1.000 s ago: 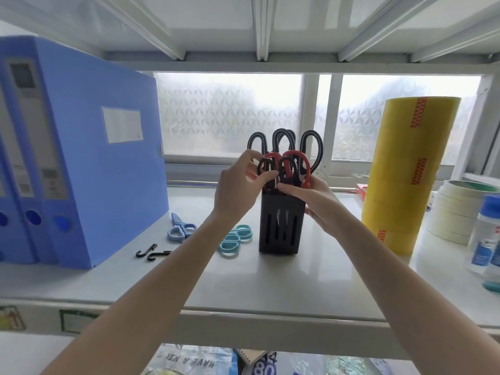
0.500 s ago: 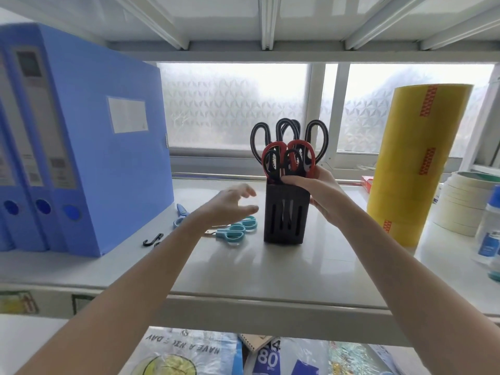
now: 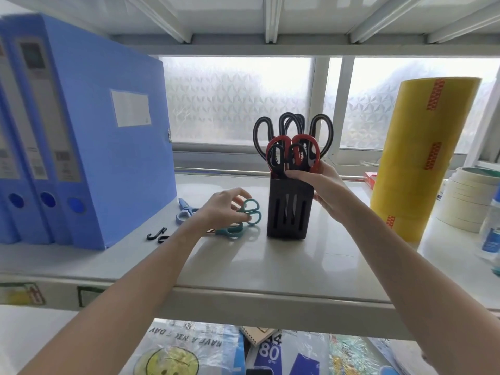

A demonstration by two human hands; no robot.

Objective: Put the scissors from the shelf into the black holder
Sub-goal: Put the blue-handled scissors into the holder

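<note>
The black holder (image 3: 288, 212) stands upright mid-shelf with black-handled scissors (image 3: 293, 128) and red-handled scissors (image 3: 303, 150) in it. My right hand (image 3: 322, 190) grips the holder's upper right side, thumb over the rim. Left of the holder, teal scissors (image 3: 250, 212) lie flat on the shelf (image 3: 270, 263). My left hand (image 3: 223, 208) rests over them, fingertips curled on the teal handles, which still touch the shelf. Blue scissors (image 3: 185, 211) lie farther left, partly hidden behind my left wrist.
Blue file boxes (image 3: 89, 125) stand at the left. Two black hooks (image 3: 157, 235) lie in front of them. A tall stack of yellow tape (image 3: 422, 155) stands right of the holder, then white tape rolls (image 3: 469, 196) and a bottle (image 3: 493, 228). A window is behind.
My left hand has left the holder's top, dropped left to the shelf and closed its fingertips on the teal scissors. My right hand has stayed on the holder.
</note>
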